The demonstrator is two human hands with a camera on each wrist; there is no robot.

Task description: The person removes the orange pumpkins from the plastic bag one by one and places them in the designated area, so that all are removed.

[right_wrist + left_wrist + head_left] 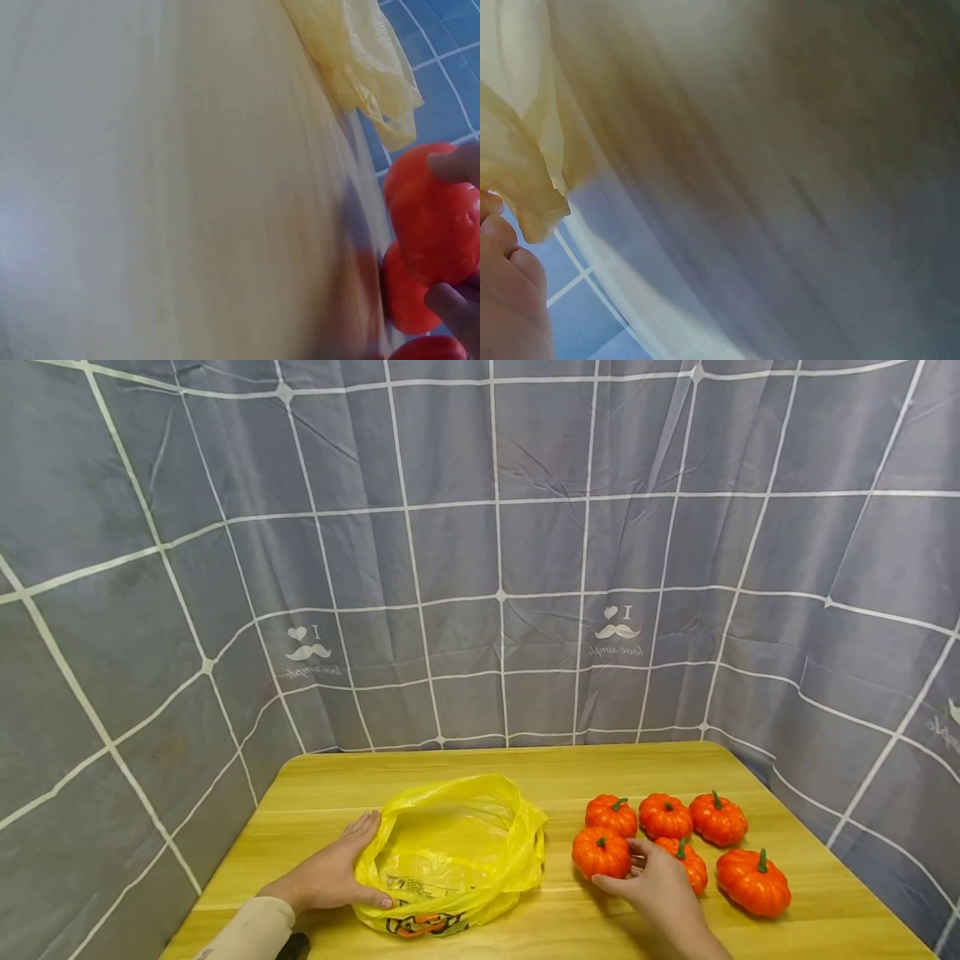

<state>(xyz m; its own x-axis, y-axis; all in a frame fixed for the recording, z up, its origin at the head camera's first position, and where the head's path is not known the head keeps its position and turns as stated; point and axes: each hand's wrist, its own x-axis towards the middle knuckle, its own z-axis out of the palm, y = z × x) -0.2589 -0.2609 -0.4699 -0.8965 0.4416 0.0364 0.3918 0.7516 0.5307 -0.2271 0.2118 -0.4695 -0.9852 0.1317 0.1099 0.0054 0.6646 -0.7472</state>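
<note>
A yellow plastic bag (pixel 521 860) with dark and orange print at its front lies on the table, its mouth gaping upward. My left hand (pixel 341 868) rests along the bag's left rim, fingers stretched out and thumb spread over the front edge. In the right wrist view, thumb and fingers pinch a small orange pumpkin (pixel 431 225) from its sides. From the head view, that pumpkin with its green stem sits at the fingertips of my right hand (pixel 663 889), right of the bag. It overlaps another pumpkin (pixel 611 815) behind it.
More small pumpkins stand around my right hand, among them one at the back right (pixel 717 818) and one at the far right (pixel 753 883). The wooden table (pixel 360 785) is bordered by a grey checked curtain (pixel 457 552) behind and at both sides.
</note>
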